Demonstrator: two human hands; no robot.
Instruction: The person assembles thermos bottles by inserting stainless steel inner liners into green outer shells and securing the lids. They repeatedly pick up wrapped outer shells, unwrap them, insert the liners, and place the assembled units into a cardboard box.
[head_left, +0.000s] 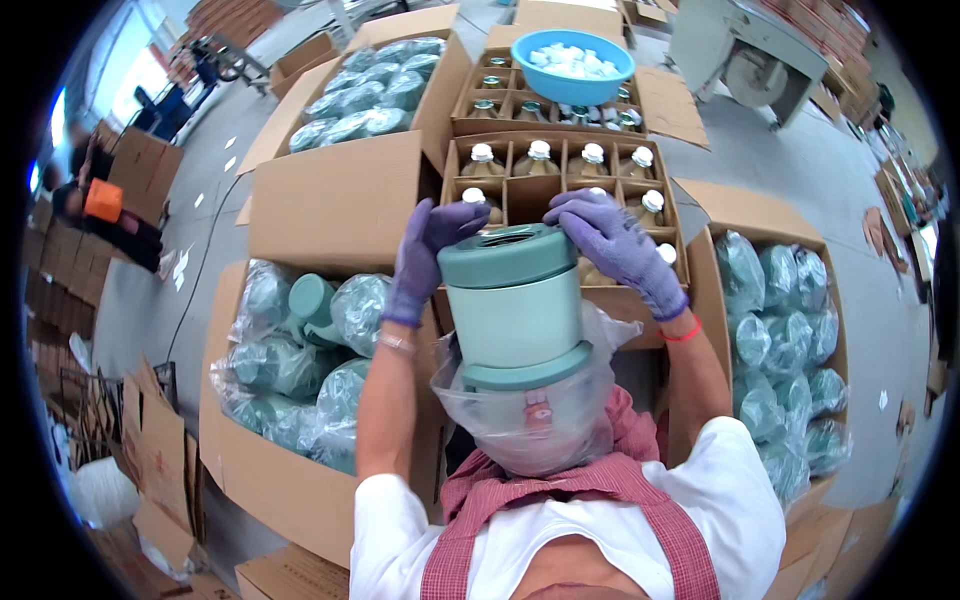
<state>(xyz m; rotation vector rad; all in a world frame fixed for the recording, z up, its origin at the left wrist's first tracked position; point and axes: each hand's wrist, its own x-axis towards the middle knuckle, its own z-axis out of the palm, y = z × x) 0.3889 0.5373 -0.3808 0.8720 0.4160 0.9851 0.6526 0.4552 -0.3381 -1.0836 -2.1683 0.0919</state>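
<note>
Two hands in purple gloves, the left hand [425, 245] and the right hand [615, 245], flank the upper rim of a pale-green plastic cylinder with darker green bands [515, 320]. It stands between the forearms, close before the person's red checked apron [690, 550], its lower part inside a clear plastic bag [520, 430]. Its long axis runs nearly upright, leaning slightly left, ringed opening uppermost; neither hand is clearly nearer. The left wrist rises beside the rim, fingers bent inward at the edge; the right hand comes in from the right, its fingers lying over the rim's far side. Both look loosely curled, though I cannot tell whether either is clamped on it. Just beyond is a divided cardboard box [533, 194] of bottles with white caps [540, 150].
</note>
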